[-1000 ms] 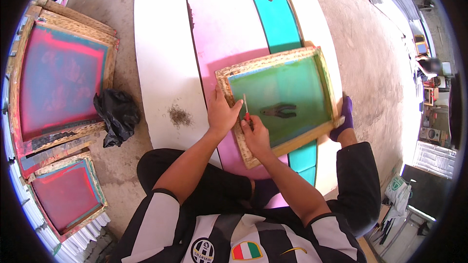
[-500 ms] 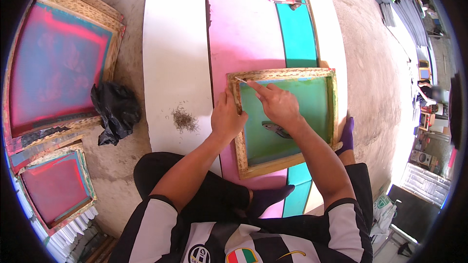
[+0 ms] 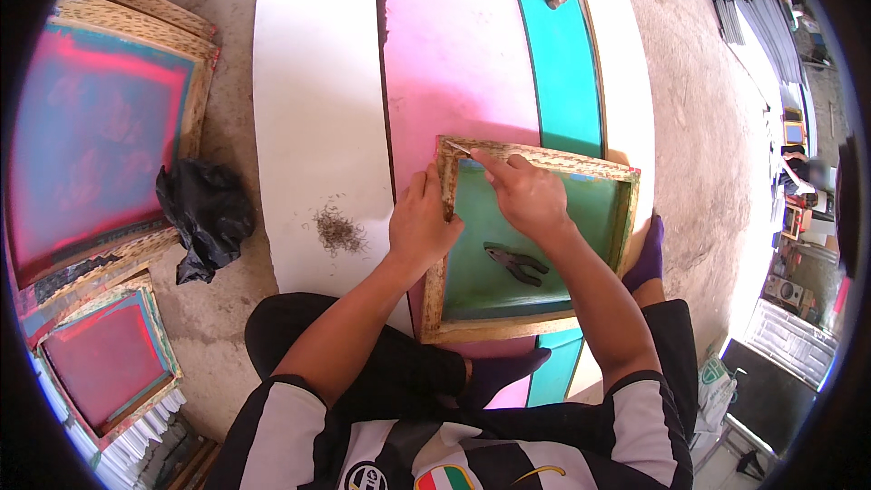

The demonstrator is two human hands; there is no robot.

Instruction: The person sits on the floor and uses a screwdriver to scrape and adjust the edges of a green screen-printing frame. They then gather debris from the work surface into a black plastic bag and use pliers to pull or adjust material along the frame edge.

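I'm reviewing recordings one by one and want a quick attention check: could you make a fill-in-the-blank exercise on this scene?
1. The left hand grips the ____ side of the wooden frame.
2. The right hand holds a screwdriver at a ____ of that frame.
3. A pair of ____ lies on the green mesh.
4. The crumpled plastic bag is ____ in colour.

Missing words: left; corner; pliers; black.

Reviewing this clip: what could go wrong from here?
The thin tool in the right hand might slip at the corner of the wooden frame and nick the left hand, which grips the frame's left side close by. The pliers lying on the green mesh could slide and scrape it if the frame tilts.
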